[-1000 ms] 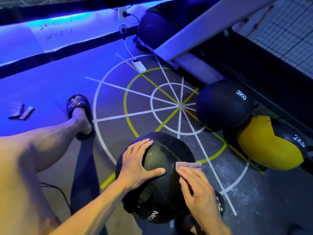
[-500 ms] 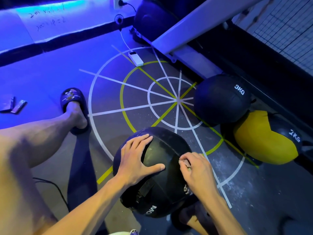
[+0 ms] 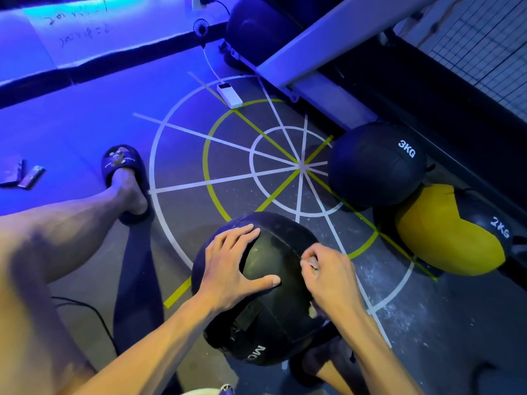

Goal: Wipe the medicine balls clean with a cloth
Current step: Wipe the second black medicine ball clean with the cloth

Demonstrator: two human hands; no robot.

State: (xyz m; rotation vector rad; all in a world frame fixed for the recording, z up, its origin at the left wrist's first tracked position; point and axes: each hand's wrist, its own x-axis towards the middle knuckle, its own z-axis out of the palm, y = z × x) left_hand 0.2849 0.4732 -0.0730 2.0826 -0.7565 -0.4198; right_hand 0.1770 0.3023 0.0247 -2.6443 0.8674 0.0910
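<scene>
A large black medicine ball (image 3: 273,303) sits on the floor between my legs. My left hand (image 3: 231,266) lies flat on its top left side, fingers spread. My right hand (image 3: 328,275) is curled on the ball's right side and grips a small pale cloth (image 3: 312,310), bunched up and mostly hidden under the palm. A black 3KG ball (image 3: 373,166) and a yellow and black 2KG ball (image 3: 447,232) rest together at the right.
The floor carries white and yellow target lines (image 3: 299,166). A white power bank (image 3: 229,95) with a cable lies at the back. A grey metal frame (image 3: 328,32) slants at the top right. My slippered left foot (image 3: 125,181) is stretched out on the left.
My right hand went from flat on the cloth to curled around it, bunching the cloth out of sight. The left hand stayed on the ball.
</scene>
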